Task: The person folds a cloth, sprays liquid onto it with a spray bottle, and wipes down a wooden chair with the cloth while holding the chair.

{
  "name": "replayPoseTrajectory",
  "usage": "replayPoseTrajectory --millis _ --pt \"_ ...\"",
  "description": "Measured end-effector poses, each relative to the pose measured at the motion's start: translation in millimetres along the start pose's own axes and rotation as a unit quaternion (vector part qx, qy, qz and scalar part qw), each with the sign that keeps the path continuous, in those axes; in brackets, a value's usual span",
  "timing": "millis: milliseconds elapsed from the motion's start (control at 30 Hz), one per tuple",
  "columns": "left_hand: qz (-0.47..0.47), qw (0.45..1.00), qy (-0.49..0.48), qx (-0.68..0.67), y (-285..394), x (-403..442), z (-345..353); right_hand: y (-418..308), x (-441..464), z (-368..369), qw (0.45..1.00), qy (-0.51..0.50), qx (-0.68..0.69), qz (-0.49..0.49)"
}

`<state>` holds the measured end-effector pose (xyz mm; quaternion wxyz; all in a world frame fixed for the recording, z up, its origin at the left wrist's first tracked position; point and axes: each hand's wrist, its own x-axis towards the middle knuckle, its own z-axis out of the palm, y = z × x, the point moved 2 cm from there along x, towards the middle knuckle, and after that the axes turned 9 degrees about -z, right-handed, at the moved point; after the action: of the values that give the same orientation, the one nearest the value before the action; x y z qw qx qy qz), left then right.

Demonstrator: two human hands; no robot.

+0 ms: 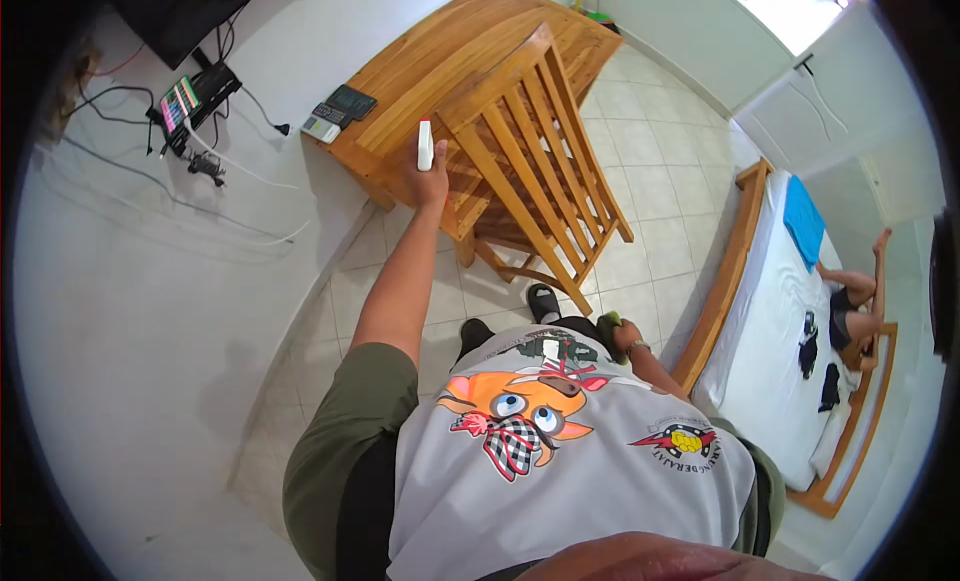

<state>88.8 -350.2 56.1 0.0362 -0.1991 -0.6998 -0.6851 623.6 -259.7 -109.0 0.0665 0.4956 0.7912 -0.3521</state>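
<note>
My left hand [432,186] is stretched forward over the near edge of the wooden table [420,66], its fingers wrapped around a spray bottle. Of the spray bottle [425,149], the white head with a red tip shows; its body is hidden below. To the right of that hand stands a slatted wooden chair [520,131], its back tilted in my view. Down by my right side, my right hand [627,336] is closed on a crumpled green cloth [609,331].
A calculator [325,119] and a dark phone-like device [352,102] lie on the table's left end. Cables and a wall shelf [205,96] with a lit phone are at left. A person [855,306] lies on the bed [765,321] at right, near a blue folded cloth [803,221].
</note>
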Motion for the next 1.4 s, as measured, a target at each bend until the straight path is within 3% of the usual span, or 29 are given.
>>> replayPoseTrajectory --millis 67,100,167,233,300,367,433,467,533,600,667,900,1333,1400 --pt "-0.003 0.992 -0.016 0.123 -19.0 -0.2 0.7 26.2 2.7 12.0 1.000 0.006 -0.016 0.019" --pt "0.000 0.993 -0.020 0.120 -15.7 -2.3 -2.6 30.9 -1.0 11.7 1.000 0.010 -0.013 0.022" --pt "0.059 0.976 -0.005 0.212 -2.5 -21.2 -22.1 36.1 -6.8 13.9 0.999 0.012 -0.012 0.043" --pt "-0.084 0.986 -0.009 0.145 -8.9 -54.9 -39.4 39.4 -12.6 15.8 0.998 0.009 -0.009 0.063" --pt "-0.280 0.959 -0.001 -0.047 21.2 -105.4 -47.5 43.2 -14.0 19.3 0.997 0.005 -0.004 0.081" --pt "-0.342 0.890 -0.203 -0.223 116.1 -124.7 -56.0 49.2 -13.0 26.2 0.995 -0.005 -0.029 0.099" --pt "-0.216 0.852 -0.384 -0.284 222.2 -121.3 -73.4 45.7 -6.9 27.1 0.995 -0.013 -0.035 0.096" --pt "-0.092 0.821 -0.468 -0.313 257.7 -114.3 -83.7 41.7 -0.8 26.1 0.995 -0.019 -0.042 0.092" --pt "0.043 0.750 -0.535 -0.387 337.0 -104.4 -106.7 22.1 10.7 19.9 0.996 -0.015 -0.049 0.076" --pt "0.082 0.647 -0.533 -0.539 380.3 -107.9 -108.6 3.4 29.2 15.5 0.998 -0.008 -0.050 0.042" --pt "-0.105 0.644 -0.460 -0.602 420.2 -132.6 -122.8 -9.3 49.6 16.3 0.999 0.003 -0.054 0.000" --pt "-0.141 0.646 -0.446 -0.603 416.8 -158.2 -130.7 -71.4 58.0 12.6 0.998 0.015 -0.024 -0.057" --pt "-0.142 0.652 -0.435 -0.605 399.7 -138.4 -124.6 11.3 51.4 50.5 0.999 -0.012 -0.037 0.009" --pt "-0.144 0.645 -0.447 -0.603 397.3 -132.3 -135.8 -3.2 41.6 42.8 0.999 -0.013 -0.038 0.018"
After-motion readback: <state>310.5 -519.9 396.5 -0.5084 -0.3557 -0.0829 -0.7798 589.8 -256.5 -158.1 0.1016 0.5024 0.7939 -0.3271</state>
